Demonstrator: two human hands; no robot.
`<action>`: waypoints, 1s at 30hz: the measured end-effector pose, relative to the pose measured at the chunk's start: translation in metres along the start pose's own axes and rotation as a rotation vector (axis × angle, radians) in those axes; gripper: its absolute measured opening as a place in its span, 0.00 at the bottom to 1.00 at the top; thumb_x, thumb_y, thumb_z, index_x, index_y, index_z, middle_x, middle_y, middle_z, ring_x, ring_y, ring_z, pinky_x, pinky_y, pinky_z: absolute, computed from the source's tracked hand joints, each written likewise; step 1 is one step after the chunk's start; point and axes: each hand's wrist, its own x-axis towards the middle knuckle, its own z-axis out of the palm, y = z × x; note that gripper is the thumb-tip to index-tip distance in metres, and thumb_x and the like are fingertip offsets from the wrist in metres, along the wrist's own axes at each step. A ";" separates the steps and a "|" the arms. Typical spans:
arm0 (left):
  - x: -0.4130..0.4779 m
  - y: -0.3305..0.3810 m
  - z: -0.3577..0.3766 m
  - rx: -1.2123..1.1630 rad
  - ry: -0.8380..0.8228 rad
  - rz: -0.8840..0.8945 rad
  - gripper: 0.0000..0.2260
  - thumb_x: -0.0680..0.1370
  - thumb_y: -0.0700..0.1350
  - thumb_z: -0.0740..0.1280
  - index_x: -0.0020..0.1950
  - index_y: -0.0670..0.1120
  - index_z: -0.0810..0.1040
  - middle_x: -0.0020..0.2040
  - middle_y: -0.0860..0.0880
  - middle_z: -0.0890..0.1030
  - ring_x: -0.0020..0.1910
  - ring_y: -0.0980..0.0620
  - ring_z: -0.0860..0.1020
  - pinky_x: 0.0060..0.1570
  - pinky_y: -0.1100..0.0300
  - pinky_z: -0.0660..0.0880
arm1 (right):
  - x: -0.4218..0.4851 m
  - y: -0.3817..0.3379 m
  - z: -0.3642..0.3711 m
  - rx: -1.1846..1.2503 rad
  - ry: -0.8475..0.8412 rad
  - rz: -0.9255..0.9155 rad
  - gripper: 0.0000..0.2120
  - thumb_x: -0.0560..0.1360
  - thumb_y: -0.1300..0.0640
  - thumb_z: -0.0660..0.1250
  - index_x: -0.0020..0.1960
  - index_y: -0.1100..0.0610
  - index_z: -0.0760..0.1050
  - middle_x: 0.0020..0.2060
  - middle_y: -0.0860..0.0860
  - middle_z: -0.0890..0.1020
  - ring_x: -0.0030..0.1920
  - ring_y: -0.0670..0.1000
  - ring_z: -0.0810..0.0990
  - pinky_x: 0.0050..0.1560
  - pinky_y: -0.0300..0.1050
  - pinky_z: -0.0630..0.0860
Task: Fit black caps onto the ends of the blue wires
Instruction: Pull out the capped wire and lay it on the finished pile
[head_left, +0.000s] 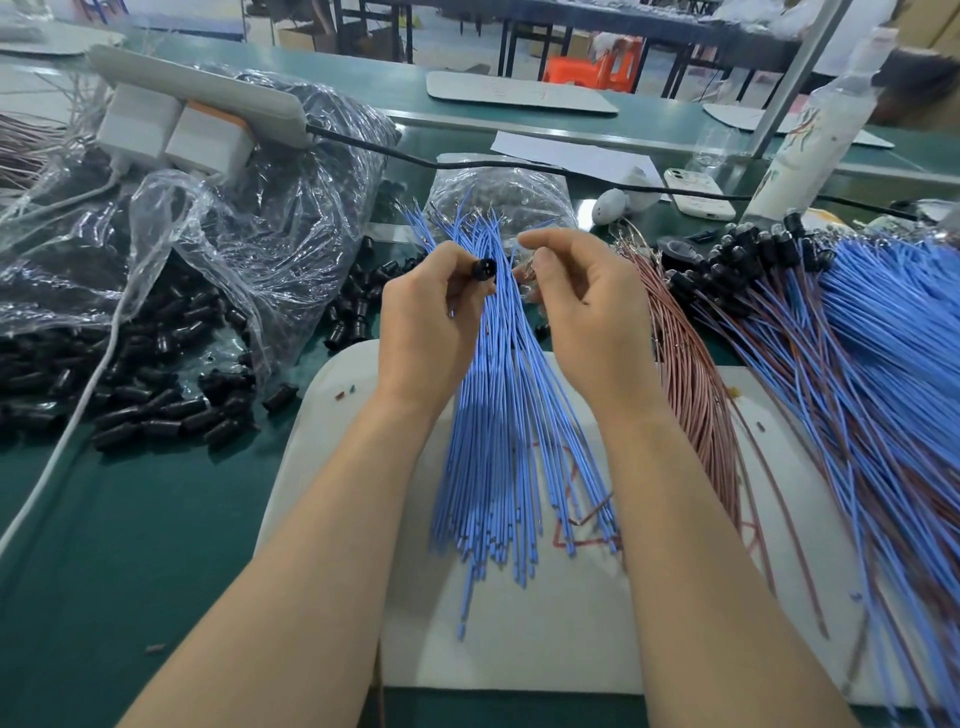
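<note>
Black cap (484, 269): one unit is gripped between the thumb and curled fingers of the left hand (426, 317), raised above the far ends of the blue wires (498, 415), with its open end turned toward the camera. The right hand (587, 312) is positioned just beside it, fingers curled and the thumb and forefinger drawn close together at the wire ends. Whether a wire is pinched there cannot be determined.

The blue wires lie in a loose fan on a white mat (519, 649), directly below and between both hands, with the near ends spread toward the person and the far ends converging under the hands. The mat rests on the green desk (130, 519).

Adjacent items:
- Loose black caps (171, 410) are heaped on the desk to the left of the mat, spilling from a clear plastic bag (234, 234).
- A second, smaller bag (498, 192) sits just behind the far wire ends.
- A bundle of brown wires (691, 395) lies on the right part of the mat, beside the right hand.
- Further right, a large pile of mixed blue and brown leads (883, 338) ends in a cluster of black fittings (769, 249).
- A white power strip (197, 88) rests on top of the plastic bag; its black cable (519, 166) runs across the desk to the right.
- A white phone (701, 192) and a white bottle (810, 145) are at the far right of the desk.
</note>
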 end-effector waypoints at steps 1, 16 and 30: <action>0.000 0.000 0.000 0.010 0.011 0.008 0.01 0.75 0.38 0.68 0.43 0.42 0.78 0.35 0.52 0.80 0.36 0.53 0.78 0.42 0.61 0.75 | 0.000 0.000 -0.001 0.027 -0.003 0.015 0.07 0.79 0.62 0.62 0.52 0.55 0.78 0.39 0.43 0.81 0.41 0.42 0.81 0.48 0.44 0.79; -0.001 0.003 -0.003 0.102 -0.004 0.025 0.03 0.76 0.38 0.66 0.42 0.40 0.77 0.34 0.54 0.78 0.34 0.58 0.75 0.37 0.67 0.72 | -0.002 -0.008 0.005 -0.006 0.021 -0.038 0.02 0.74 0.62 0.70 0.46 0.59 0.81 0.37 0.44 0.81 0.39 0.41 0.80 0.46 0.34 0.77; -0.005 0.004 0.000 0.208 -0.227 0.133 0.08 0.76 0.40 0.68 0.55 0.43 0.79 0.45 0.48 0.82 0.44 0.49 0.79 0.49 0.50 0.76 | 0.004 0.009 -0.005 -0.148 0.032 0.138 0.05 0.74 0.60 0.70 0.41 0.52 0.78 0.33 0.43 0.80 0.37 0.42 0.80 0.48 0.42 0.79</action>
